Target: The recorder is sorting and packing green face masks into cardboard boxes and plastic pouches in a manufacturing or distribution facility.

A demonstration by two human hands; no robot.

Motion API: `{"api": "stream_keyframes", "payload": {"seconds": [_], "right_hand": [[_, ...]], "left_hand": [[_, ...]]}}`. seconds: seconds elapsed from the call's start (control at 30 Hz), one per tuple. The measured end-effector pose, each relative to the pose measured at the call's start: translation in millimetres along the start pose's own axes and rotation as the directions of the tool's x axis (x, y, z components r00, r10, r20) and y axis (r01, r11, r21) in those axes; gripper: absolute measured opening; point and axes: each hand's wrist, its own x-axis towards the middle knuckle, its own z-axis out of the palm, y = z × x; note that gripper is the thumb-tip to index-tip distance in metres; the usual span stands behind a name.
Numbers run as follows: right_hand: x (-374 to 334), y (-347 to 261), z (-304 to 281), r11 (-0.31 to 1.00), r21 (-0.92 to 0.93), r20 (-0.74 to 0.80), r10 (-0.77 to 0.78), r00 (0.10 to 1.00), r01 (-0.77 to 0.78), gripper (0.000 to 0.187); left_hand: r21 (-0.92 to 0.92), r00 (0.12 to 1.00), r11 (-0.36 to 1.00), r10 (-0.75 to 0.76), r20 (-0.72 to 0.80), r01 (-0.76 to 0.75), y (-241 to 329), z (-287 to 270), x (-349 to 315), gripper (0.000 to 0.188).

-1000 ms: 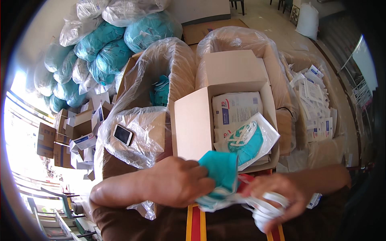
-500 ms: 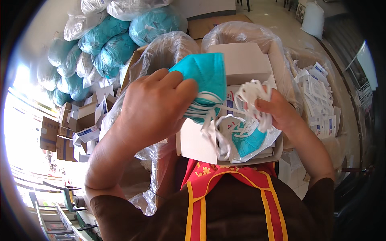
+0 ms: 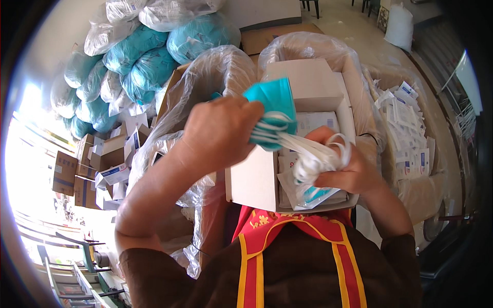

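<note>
My left hand (image 3: 218, 131) is closed around teal face masks (image 3: 275, 100), held above an open white cardboard box (image 3: 251, 179). White elastic straps (image 3: 292, 143) run from the masks to my right hand (image 3: 362, 167), which grips their bunched loops over the box. Below the straps, inside the box, lies an opened white pouch (image 3: 292, 194) with a bit of teal showing. White printed packets (image 3: 316, 123) also lie in there. My fingers hide part of the masks, so how many I hold cannot be told.
Plastic-lined cartons (image 3: 226, 64) stand beyond the box. On the right, another carton holds many white packets (image 3: 403, 120). Bags of teal items (image 3: 197, 38) are piled at the far left, above opened small boxes (image 3: 110, 154). A white sack (image 3: 399, 28) stands far right.
My right hand has moved left and down, gathering the straps, which now stretch between both hands. My left hand with the masks has shifted slightly right and down. The pouch's teal mask is mostly covered.
</note>
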Motion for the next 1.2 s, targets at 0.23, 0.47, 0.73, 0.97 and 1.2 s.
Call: {"api": "stream_keyframes", "payload": {"seconds": [0.23, 0.47, 0.73, 0.97, 1.2], "right_hand": [[4, -27, 18, 0.987, -0.159, 0.343, 0.055, 0.938, 0.0, 0.033], [-58, -72, 13, 0.914, -0.38, 0.525, 0.343, 0.779, -0.146, 0.041], [-80, -38, -49, 0.893, 0.076, -0.369, 0.438, 0.82, -0.443, 0.045], [-53, -2, -30, 0.967, 0.109, -0.248, 0.25, 0.936, -0.23, 0.04], [-37, 26, -20, 0.966, 0.195, -0.401, 0.237, 0.885, -0.171, 0.058]], "left_hand": [[-0.408, 0.983, 0.904, 0.171, 0.068, -0.129, 34, 48, -8, 0.032], [-0.577, 0.881, 0.758, 0.454, 0.133, -0.304, 39, -10, -71, 0.016], [-0.566, 0.738, 0.478, -0.5, 0.454, 0.672, -66, 31, -131, 0.044], [-0.884, 0.543, 0.118, -0.823, 0.168, 0.452, -193, 135, -95, 0.054], [-0.77, 0.375, 0.375, -0.907, -0.19, 0.516, -217, 201, -57, 0.067]]}}
